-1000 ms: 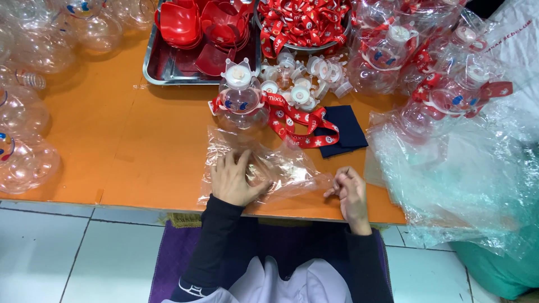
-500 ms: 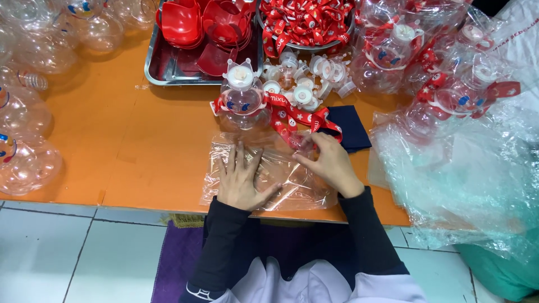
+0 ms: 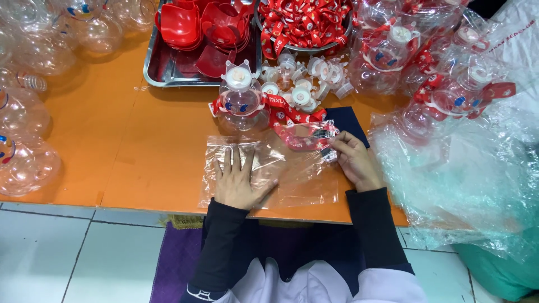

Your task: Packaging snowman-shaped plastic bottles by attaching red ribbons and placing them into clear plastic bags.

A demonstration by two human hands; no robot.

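left hand (image 3: 240, 178) lies flat and open on the clear bag (image 3: 269, 171); right hand (image 3: 352, 159) pinches the bag's edge.

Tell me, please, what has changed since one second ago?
The right hand moved from the table edge up to the clear plastic bag's far corner and pinched it beside the red strap. The left hand stayed flat on the bag; the round bottle did not move.

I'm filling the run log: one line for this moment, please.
left hand flat on clear plastic bag | right hand pinching bag edge | orange table
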